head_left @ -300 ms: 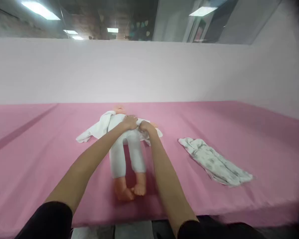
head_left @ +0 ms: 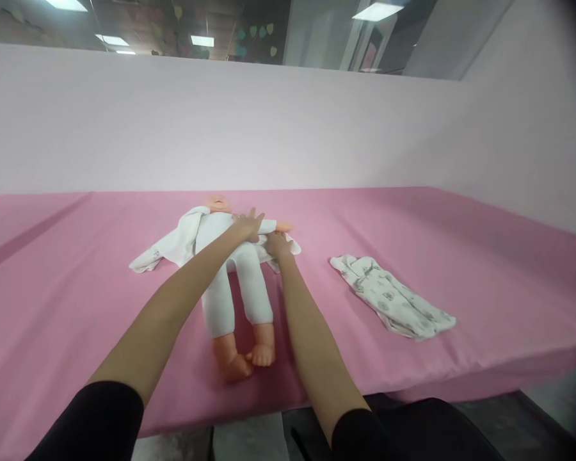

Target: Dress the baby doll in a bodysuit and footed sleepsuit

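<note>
My two hands met at the middle of the frame. My left hand [head_left: 248, 227] was open, fingers spread, against the side of the one doll [head_left: 253, 282]; my right hand [head_left: 278, 246] was bent at the white cloth beside it, and I could not tell whether it gripped. The doll lay on its back just left of centre, its two feet towards me. One white garment [head_left: 173, 244] spread out from under it on both sides, and one folded, printed garment [head_left: 393, 298] lay right of centre. The table [head_left: 499, 269] had a pink, slightly creased cover. Its near edge ran along the bottom, close to the doll's feet; its far edge met a white wall [head_left: 221, 128], with glass [head_left: 312, 32] above. Pink surface stretched between doll and printed garment, and widely towards the frame's left and right.
</note>
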`<action>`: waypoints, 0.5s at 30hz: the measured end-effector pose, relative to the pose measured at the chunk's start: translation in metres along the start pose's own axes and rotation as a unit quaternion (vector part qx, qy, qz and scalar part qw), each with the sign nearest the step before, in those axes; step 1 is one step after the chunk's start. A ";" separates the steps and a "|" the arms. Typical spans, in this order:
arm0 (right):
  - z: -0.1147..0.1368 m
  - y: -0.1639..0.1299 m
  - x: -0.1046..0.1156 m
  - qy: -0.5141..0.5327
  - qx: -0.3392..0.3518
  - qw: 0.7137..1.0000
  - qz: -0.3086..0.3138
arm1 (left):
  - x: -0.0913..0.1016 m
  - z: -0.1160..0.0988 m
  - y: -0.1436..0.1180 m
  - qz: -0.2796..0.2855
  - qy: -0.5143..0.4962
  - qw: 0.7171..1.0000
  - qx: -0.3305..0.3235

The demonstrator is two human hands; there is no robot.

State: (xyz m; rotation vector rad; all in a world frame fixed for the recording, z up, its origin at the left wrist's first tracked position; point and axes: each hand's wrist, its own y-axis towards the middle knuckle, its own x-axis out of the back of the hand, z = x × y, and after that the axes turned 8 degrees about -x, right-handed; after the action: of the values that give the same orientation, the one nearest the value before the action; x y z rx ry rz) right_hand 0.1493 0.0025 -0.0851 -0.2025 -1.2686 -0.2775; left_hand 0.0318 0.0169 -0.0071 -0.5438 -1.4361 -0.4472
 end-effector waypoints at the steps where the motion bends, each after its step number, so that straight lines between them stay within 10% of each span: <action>1: -0.002 -0.001 -0.004 0.009 -0.004 1.000 -0.017 | -0.001 -0.004 0.006 0.006 0.007 1.000 0.012; 15: 0.005 0.007 -0.009 0.056 -0.066 0.987 -0.135 | 0.001 0.005 0.015 -0.236 -0.170 0.955 -0.049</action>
State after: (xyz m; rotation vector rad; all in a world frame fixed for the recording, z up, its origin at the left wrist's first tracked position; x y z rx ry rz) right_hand 0.1448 0.0116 -0.0927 -0.1259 -1.1666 -0.5998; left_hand 0.0368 0.0319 -0.0072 -0.3610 -1.8925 -0.8391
